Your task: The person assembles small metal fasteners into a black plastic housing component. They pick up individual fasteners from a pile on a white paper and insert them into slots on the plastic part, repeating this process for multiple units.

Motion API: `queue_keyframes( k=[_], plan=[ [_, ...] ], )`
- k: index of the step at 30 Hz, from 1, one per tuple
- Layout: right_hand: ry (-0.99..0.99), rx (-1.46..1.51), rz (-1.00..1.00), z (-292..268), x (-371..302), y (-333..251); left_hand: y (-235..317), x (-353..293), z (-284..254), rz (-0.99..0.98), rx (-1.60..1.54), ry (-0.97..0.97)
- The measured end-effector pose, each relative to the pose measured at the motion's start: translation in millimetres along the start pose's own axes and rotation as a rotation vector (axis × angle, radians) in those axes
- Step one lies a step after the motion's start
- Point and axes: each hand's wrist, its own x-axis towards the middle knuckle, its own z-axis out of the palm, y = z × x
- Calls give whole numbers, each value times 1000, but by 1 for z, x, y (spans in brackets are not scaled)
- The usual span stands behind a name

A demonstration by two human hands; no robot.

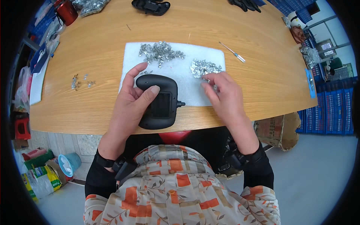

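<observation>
My left hand [129, 99] grips a black plastic housing [173, 90] with rounded ends, a rectangular recess and a short plug-like stub on its right side. The thumb lies over its face while the forefinger points upward, off the housing. My right hand [227, 95] is bent at the near edge of a pile of small shiny metal pieces [202, 67], thumb and forefinger close together; whatever is between them is too small to name. A larger heap of small metal parts [159, 51] lies farther back on the same white foam sheet [191, 97].
A screwdriver [233, 52] with a clear handle lies right of the sheet. Loose metal bits [75, 83] sit at the left. Toward the back are another black housing [152, 6], a red canister [66, 12] and black gloves [245, 4]. Blue trays [333, 108] stack at the right.
</observation>
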Motion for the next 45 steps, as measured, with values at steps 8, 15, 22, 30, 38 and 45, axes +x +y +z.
queue_keyframes(
  k=[8, 15, 22, 30, 38, 45],
  plan=[
    [11, -45, -84, 4, 25, 24, -16, 6, -1, 27, 117, 17],
    [-8, -84, -164, 4, 22, 28, -20, 7, -2, 14, 76, -1],
    [-9, -75, -201, 13, 26, 26, -23, 6, -5, 29, 19, -30],
    [-123, 86, -186, 30, 43, -2, -24, 3, -5, 20, -8, -23],
    [-158, 56, -87, 30, 40, 5, -24, 1, -9, 4, 16, -45],
    [-143, 101, -17, 24, 42, 6, -21, 2, -7, 3, 40, -42]
  ],
)
